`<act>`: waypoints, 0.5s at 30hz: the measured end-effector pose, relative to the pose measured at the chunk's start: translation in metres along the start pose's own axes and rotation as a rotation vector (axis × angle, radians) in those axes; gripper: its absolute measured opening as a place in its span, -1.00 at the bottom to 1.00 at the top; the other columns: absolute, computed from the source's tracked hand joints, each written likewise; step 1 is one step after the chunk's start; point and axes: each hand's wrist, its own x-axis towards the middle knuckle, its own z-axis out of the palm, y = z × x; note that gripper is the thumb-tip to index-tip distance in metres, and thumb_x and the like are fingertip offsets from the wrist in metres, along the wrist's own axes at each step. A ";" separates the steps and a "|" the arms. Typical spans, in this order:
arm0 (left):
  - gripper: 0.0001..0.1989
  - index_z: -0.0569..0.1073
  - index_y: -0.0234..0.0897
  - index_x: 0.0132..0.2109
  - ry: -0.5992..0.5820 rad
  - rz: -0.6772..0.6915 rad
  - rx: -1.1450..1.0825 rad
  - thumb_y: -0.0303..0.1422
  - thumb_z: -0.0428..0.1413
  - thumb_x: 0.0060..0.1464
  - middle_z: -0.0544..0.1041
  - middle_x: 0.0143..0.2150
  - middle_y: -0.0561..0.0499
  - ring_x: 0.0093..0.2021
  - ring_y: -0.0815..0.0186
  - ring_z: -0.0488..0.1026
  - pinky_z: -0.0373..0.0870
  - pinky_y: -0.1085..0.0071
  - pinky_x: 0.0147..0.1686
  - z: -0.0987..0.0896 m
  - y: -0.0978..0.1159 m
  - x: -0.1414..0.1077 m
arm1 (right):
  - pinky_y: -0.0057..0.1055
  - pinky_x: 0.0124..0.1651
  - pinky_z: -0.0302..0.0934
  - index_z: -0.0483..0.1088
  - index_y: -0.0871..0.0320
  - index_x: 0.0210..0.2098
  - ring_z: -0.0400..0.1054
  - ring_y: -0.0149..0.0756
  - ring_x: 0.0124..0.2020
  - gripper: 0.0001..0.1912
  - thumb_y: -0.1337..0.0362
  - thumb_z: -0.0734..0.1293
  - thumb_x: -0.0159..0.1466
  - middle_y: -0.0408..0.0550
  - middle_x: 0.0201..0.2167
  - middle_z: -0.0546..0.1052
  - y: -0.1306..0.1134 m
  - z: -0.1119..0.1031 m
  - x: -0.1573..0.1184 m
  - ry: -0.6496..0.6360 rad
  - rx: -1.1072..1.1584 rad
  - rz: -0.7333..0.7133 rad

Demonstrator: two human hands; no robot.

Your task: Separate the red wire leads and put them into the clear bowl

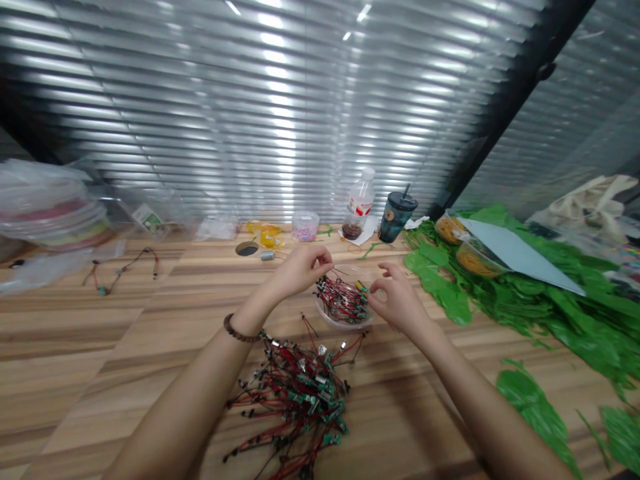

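Note:
A round clear plastic bowl holds a bundle of red and black wires with small green circuit boards at their ends. Over its left rim, my left hand is closed in a pinch, with a thin dark wire at the fingertips. My right hand is at the right rim, thumb and index finger together beside a green board; what they grip is too small to make out. Closer to me lies a loose pile of wired circuit boards, partly behind my left forearm.
Behind the bowl stand a small tub of pink bits, a plastic bottle and a dark lidded cup. Green plastic leaves and containers of orange strands cover the right. Stacked plastic lids and loose wires lie left.

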 end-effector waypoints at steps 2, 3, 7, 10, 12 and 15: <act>-0.73 0.46 -0.37 -0.26 -0.015 0.003 0.012 -0.26 -0.02 0.11 0.45 -0.36 0.02 -0.40 0.55 0.24 0.11 0.61 -0.38 0.002 -0.002 0.001 | -0.13 0.14 0.10 0.53 0.30 -0.43 0.21 0.05 0.12 -0.85 0.37 0.32 0.12 0.33 0.13 0.26 -0.007 -0.007 0.002 -0.079 -0.124 0.000; -0.73 0.47 -0.37 -0.26 -0.026 0.002 0.020 -0.26 -0.02 0.11 0.46 -0.36 0.01 -0.40 0.55 0.25 0.11 0.60 -0.37 0.004 -0.003 0.001 | -0.14 0.17 0.07 0.53 0.31 -0.39 0.16 0.07 0.17 -0.83 0.36 0.31 0.14 0.35 0.16 0.23 -0.011 -0.011 0.003 -0.117 -0.178 -0.011; -0.73 0.48 -0.37 -0.29 -0.069 -0.004 0.069 -0.26 0.00 0.09 0.48 -0.33 -0.02 -0.34 0.50 0.29 0.14 0.55 -0.30 0.008 -0.011 0.002 | -0.20 0.21 0.04 0.52 0.32 -0.24 0.11 0.01 0.23 -0.77 0.33 0.33 0.15 0.32 0.23 0.18 -0.023 -0.025 0.005 -0.178 -0.205 -0.076; -0.72 0.49 -0.38 -0.31 -0.095 -0.001 0.098 -0.25 0.00 0.07 0.48 -0.30 -0.05 -0.31 0.46 0.31 0.16 0.52 -0.27 0.008 -0.013 0.001 | -0.21 0.21 0.03 0.53 0.29 -0.23 0.10 -0.01 0.24 -0.78 0.32 0.34 0.15 0.29 0.24 0.17 -0.027 -0.027 0.004 -0.185 -0.186 -0.084; -0.71 0.50 -0.37 -0.29 -0.104 0.006 0.111 -0.24 0.00 0.07 0.48 -0.28 -0.06 -0.29 0.45 0.31 0.17 0.51 -0.25 0.007 -0.012 0.000 | -0.20 0.20 0.04 0.54 0.29 -0.26 0.11 -0.01 0.23 -0.79 0.34 0.30 0.18 0.30 0.22 0.20 -0.026 -0.024 0.003 -0.204 -0.201 -0.082; -0.69 0.50 -0.36 -0.26 -0.123 0.025 0.119 -0.22 -0.02 0.09 0.48 -0.28 -0.06 -0.29 0.44 0.31 0.19 0.50 -0.25 0.005 -0.010 0.000 | -0.17 0.19 0.06 0.52 0.33 -0.23 0.11 0.02 0.23 -0.76 0.37 0.26 0.21 0.37 0.18 0.25 -0.023 -0.015 0.002 -0.264 -0.230 -0.054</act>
